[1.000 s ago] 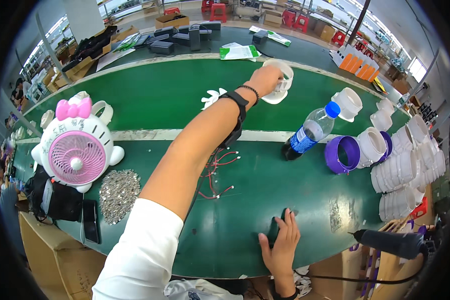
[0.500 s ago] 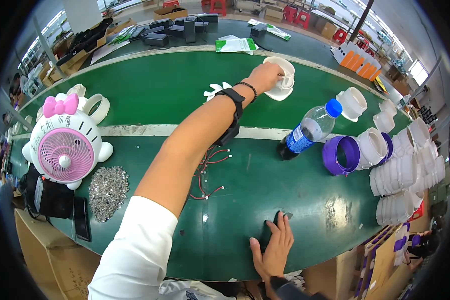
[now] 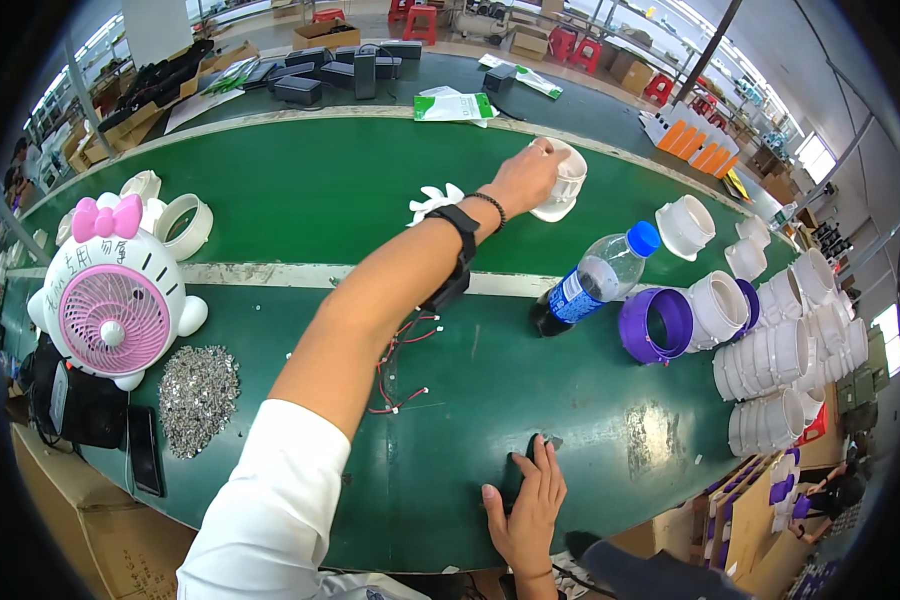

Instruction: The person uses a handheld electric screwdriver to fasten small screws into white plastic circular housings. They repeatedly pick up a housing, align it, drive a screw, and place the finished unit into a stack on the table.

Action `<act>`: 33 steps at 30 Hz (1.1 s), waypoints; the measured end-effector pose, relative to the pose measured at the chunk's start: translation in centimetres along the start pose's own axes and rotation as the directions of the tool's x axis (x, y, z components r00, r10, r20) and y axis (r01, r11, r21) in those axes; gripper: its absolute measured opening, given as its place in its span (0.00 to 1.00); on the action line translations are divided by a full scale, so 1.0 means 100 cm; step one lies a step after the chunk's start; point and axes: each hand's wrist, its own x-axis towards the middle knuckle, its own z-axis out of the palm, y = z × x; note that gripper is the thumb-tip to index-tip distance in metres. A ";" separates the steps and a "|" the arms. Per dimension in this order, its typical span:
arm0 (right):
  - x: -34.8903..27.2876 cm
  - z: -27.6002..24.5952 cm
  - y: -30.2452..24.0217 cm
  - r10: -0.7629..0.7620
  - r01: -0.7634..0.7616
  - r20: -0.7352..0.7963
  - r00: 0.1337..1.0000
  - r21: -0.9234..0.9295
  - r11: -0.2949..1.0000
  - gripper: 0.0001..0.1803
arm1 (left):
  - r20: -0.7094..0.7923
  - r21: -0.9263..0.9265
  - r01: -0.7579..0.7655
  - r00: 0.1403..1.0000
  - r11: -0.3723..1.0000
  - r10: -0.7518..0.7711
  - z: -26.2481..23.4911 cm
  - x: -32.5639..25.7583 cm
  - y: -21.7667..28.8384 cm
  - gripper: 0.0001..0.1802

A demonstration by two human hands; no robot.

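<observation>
My left hand (image 3: 530, 176) reaches far across the green bench, its fingers closed on the rim of a white plastic ring-shaped housing (image 3: 568, 182) with a flared base. Just left of that wrist lies a white fan blade (image 3: 435, 203), partly hidden by the arm. My right hand (image 3: 530, 510) rests palm down near the front edge with fingers stretched out. Under its fingers is a dark patch; whether it is an object or a shadow is unclear. Between both hands lie thin red and black wires (image 3: 400, 365) with small connectors.
A white and pink fan (image 3: 120, 300) stands at left, beside a pile of small metal parts (image 3: 199, 400) and a phone (image 3: 144, 450). A blue-capped bottle (image 3: 592, 283) stands right of centre. Purple rings (image 3: 656, 325) and stacked white housings (image 3: 765, 360) crowd the right side.
The view has shifted slightly, so the bench items sit a little further left and lower. My left hand keeps its hold on the white housing; the right hand stays on the bench.
</observation>
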 end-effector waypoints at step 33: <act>-0.018 0.027 0.010 -0.154 0.181 -0.311 0.938 0.062 0.981 0.25 | 0.619 -0.620 0.330 0.763 0.712 0.185 -0.103 -0.457 0.525 0.55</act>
